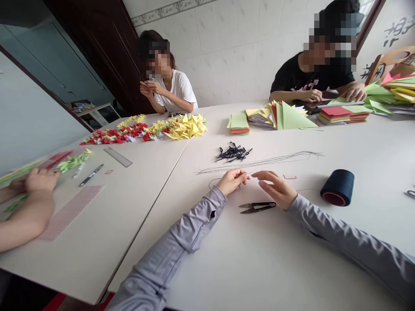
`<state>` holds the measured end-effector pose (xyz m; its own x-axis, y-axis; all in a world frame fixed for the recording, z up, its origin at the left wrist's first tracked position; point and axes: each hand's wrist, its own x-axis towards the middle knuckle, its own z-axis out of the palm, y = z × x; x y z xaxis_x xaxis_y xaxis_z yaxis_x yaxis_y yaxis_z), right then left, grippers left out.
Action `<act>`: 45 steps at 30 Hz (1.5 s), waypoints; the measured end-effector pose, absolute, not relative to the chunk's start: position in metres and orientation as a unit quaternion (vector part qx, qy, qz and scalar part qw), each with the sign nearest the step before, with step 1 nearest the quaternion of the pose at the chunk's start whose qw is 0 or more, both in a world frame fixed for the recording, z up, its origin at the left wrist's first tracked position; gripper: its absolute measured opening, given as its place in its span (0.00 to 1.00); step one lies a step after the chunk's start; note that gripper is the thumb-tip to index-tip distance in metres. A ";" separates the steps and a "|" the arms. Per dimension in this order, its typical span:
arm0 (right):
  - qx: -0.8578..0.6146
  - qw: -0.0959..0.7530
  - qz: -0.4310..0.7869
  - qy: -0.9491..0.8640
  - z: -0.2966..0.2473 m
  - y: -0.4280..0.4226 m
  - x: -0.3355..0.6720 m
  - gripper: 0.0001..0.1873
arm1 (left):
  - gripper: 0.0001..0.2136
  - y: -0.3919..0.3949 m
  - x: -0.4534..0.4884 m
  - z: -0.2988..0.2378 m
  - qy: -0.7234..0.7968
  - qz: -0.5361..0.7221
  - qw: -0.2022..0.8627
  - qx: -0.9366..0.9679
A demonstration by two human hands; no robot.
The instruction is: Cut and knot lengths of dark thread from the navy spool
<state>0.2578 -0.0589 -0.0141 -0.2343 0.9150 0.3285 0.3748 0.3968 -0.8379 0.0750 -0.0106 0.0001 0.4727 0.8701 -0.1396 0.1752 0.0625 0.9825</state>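
Note:
My left hand (231, 181) is closed in a pinch above the table, with a fine dark thread (211, 183) curving out beside it. Only a tiny tip shows at the fingertips. Just to its right, my right hand (277, 186) is open, its thumb and fingers apart and pointing at the pinch. A pair of black thread snips (257, 207) lies below both hands. The spool of navy thread (339, 186) rests on its side at the right, a faint strand running from it toward my right hand. Beyond my hands lie cut lengths of thread (259, 163) and a pile of knotted black loops (233, 152).
Opposite sit two people, near folded paper pieces (186, 126) and paper stacks (239, 122). Another person's hands (40, 179) work at the left. A ruler (118, 156), a pen (91, 175) and a pink lined strip (73, 211) lie on the left table.

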 end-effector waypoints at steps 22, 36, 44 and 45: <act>-0.462 0.445 0.571 -0.513 0.030 -0.047 0.263 0.28 | 0.15 -0.005 0.063 0.015 0.398 0.431 0.667 0.459; -0.556 0.406 0.024 -0.725 0.037 -0.033 0.288 0.11 | 0.15 -0.013 0.068 0.020 0.391 0.428 0.657 0.482; -0.497 0.413 0.280 -0.709 0.018 -0.029 0.240 0.10 | 0.11 -0.022 0.074 0.039 0.387 0.427 0.645 0.502; -0.489 0.410 0.337 -0.693 0.018 -0.028 0.235 0.11 | 0.10 -0.023 0.074 0.041 0.389 0.426 0.649 0.496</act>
<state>0.2349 -0.0281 0.0183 -0.1858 0.9533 0.2379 0.4018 0.2947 -0.8670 0.0742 -0.0234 0.0407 0.3353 0.9385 -0.0824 -0.1671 0.1453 0.9752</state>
